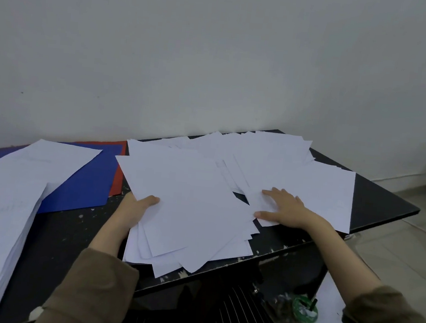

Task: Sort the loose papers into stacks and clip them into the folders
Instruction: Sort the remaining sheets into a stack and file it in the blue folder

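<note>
On the dark surface (380, 201), the left hand (137, 211) grasps the left edge of an uneven bundle of white sheets (191, 211), thumb on top and its other fingers hidden beneath. The right hand (284, 207) presses flat, fingers straight, on the loose papers (271, 161) spread beyond. A tall stack (7, 206) lies at the left, overlapping a blue folder (87, 183) and a red folder (117, 178).

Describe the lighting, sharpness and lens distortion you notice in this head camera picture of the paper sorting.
Head view: dim, flat light with a bluish cast, no hard shadows; the white loose papers wash out, any print unreadable; wide-angle bending bows the table edge; the left stack and green-topped object below look soft.
</note>
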